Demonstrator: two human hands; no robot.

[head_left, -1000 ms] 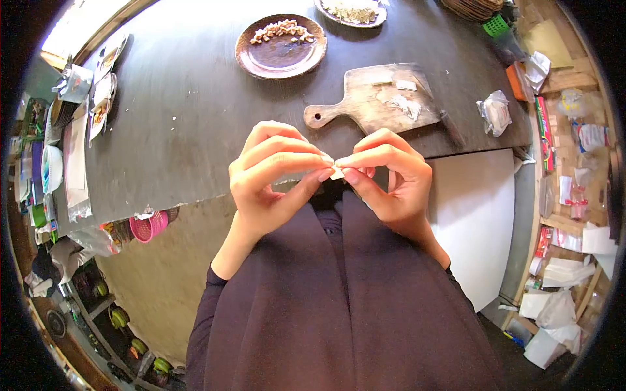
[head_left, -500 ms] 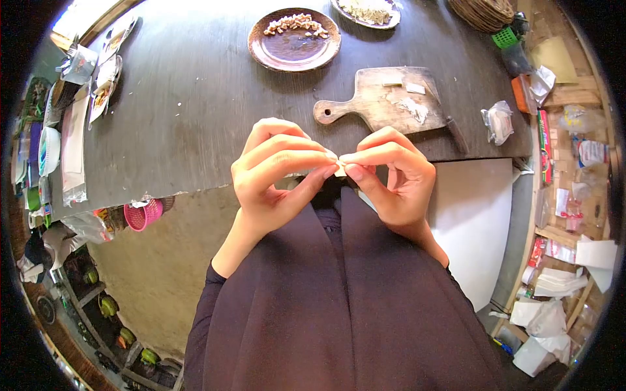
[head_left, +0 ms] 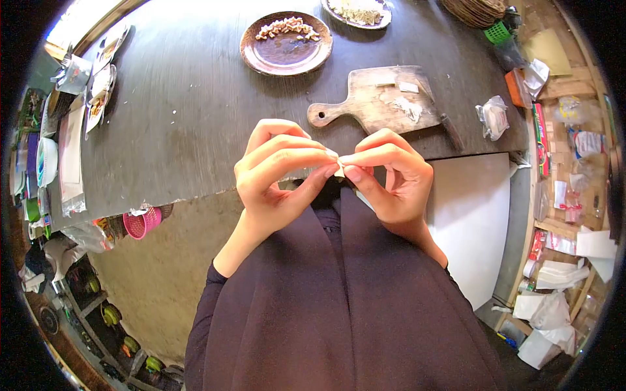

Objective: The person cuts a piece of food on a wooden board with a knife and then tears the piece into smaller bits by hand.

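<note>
— Start well left of the board (head_left: 381, 101). What's there?
— A pink basket (head_left: 143, 223), far left of the board and below the desk (head_left: 189, 117) edge. Up and left of the board sits a brown plate (head_left: 285, 45) with chopped bits along its far rim.
— And the hands?
— Both hang just below the board, off the desk edge, over the lap. The left hand (head_left: 277, 173) pinches a small white scrap (head_left: 339, 171) between thumb and forefinger. The right hand (head_left: 394, 179) pinches the same scrap from the other side. The fingertips meet and the other fingers are curled.
— So where is the scrap?
— Between the two pinches, below the board's handle end, touching only the fingers.
— How would you do this well?
— It looks like fine work on something tiny. I'd grip right at its edge with the nails, pull slowly and evenly, and hold the hands close so it neither tears nor drops.
— Right of the board?
— A knife (head_left: 451, 130) at its right edge, then a clear bag (head_left: 493, 117) near the desk corner.
</note>
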